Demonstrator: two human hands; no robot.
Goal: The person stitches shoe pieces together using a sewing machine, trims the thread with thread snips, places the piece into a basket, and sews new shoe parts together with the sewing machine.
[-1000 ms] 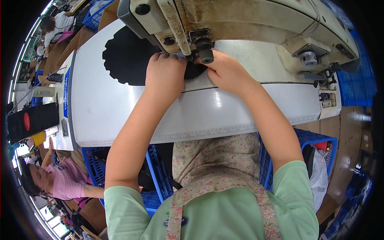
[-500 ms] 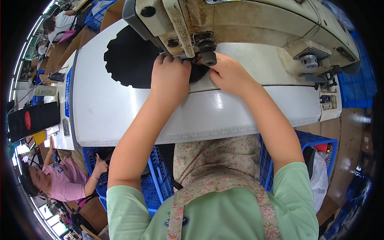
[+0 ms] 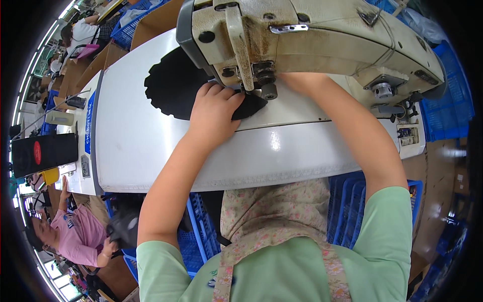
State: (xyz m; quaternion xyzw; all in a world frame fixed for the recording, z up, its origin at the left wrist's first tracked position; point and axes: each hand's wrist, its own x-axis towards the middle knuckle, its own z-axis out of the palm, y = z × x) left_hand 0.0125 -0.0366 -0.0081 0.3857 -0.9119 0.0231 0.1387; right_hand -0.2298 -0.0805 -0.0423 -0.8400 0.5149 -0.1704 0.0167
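A black fabric piece (image 3: 173, 88), round with a scalloped edge, lies on the white sewing table (image 3: 136, 156) under the head of a sewing machine (image 3: 322, 50). My left hand (image 3: 214, 108) presses on it with bent fingers close together, just left of the presser foot area. The fingertips are partly hidden at the machine. My right hand (image 3: 304, 83) reaches beneath the machine arm, right of the round dark knob (image 3: 269, 91). The machine hides its fingers, and I cannot tell what they touch.
Blue plastic crates (image 3: 193, 236) stand below the table and another blue crate (image 3: 448, 93) is at the far right. A co-worker in a pink shirt (image 3: 80, 229) sits at the left, beside a neighbouring machine (image 3: 45, 151). Cardboard boxes (image 3: 156, 22) stand behind.
My right hand has left the fabric near the needle and gone right and farther back under the machine arm. My left hand stays on the fabric. The whole view has shifted slightly.
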